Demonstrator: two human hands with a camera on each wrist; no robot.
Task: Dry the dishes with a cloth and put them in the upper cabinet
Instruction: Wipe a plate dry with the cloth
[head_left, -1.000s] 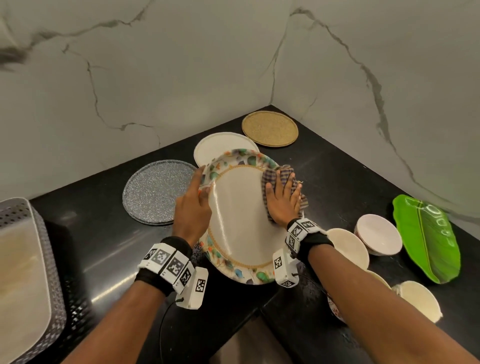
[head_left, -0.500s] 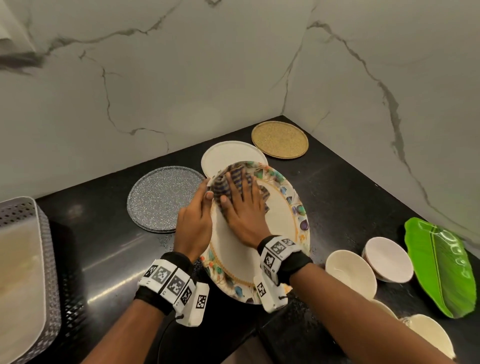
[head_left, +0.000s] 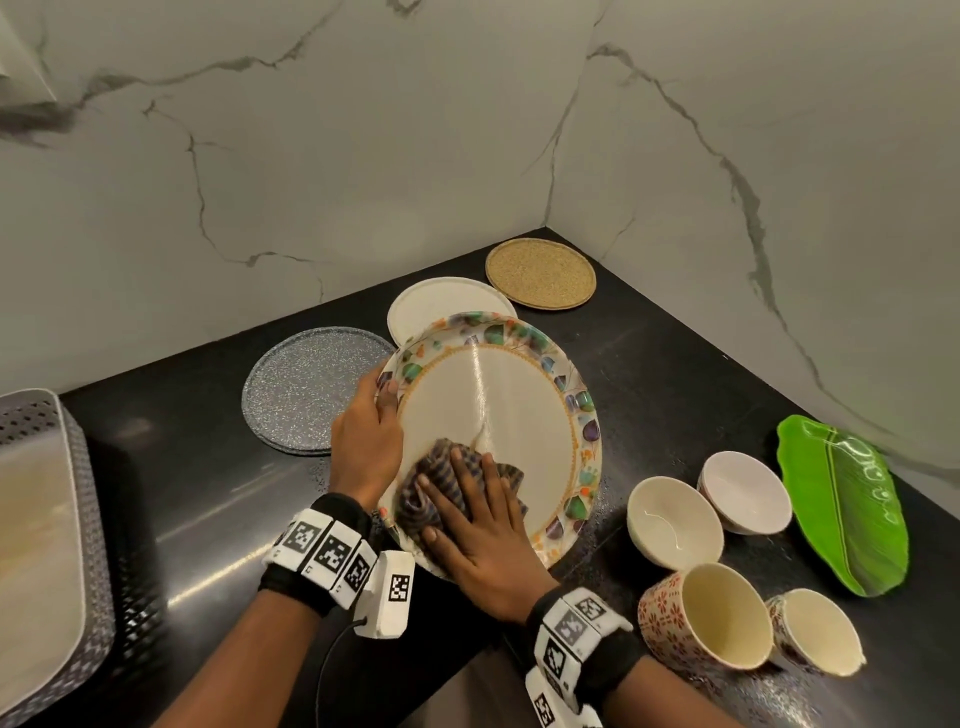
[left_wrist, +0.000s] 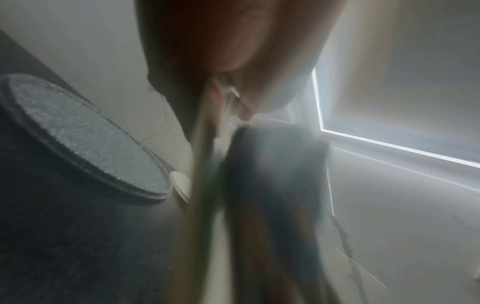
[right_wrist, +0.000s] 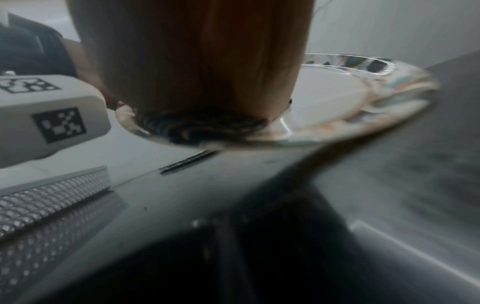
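Note:
A large cream plate (head_left: 498, 415) with a leaf-patterned rim is held tilted above the black counter (head_left: 208, 493). My left hand (head_left: 366, 441) grips its left edge, thumb on the rim. My right hand (head_left: 467, 525) lies flat with straight fingers, pressing a checked cloth (head_left: 441, 486) against the plate's near left part. In the right wrist view the plate (right_wrist: 337, 98) and the cloth (right_wrist: 197, 127) show under my palm, blurred. The left wrist view is blurred; the plate's edge (left_wrist: 202, 164) runs down its middle.
A grey glitter plate (head_left: 306, 387), a white plate (head_left: 441, 306) and a woven gold mat (head_left: 540, 273) lie behind. Two bowls (head_left: 675, 522), (head_left: 745, 491), two cups (head_left: 711, 616), (head_left: 815, 631) and a green leaf-shaped dish (head_left: 847, 509) stand at right. A perforated grey basket (head_left: 67, 519) is at left.
My right hand has swept the cloth from the plate's right side, across its top, down to its near left part. The left hand has kept its grip on the edge.

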